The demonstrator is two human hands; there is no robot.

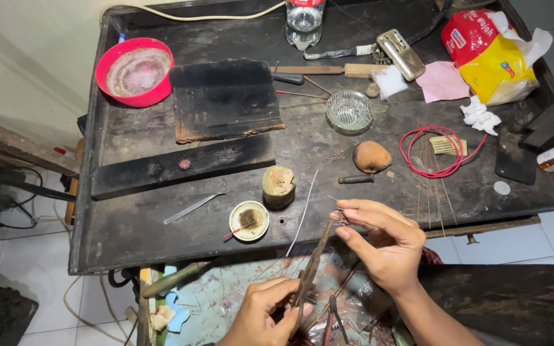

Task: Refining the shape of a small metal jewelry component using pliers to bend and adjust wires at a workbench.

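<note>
Left hand [265, 314]: low in the view, below the front edge of the dark workbench [129, 230]. Fingers curled round the handles of long, slim pliers [310, 269], which slant up and right. Grip looks light. The tool is stiff metal, best held well back on the handles, as here.

Small ornament [340, 218]: a tiny, reddish, wiry piece at the plier tips, above the bench's front edge. Too small to make out in detail; it appears to be fine wirework. Judged very light, easily bent, easily dropped. Take it by its edge, with little pressure.

Right hand [383, 247]: thumb and forefinger pinched on the ornament, other fingers loosely bent beneath.

Nearby on the bench: small dish of dark paste [249, 220], short wooden stump [279, 186], loose straight wire [302, 214].
</note>
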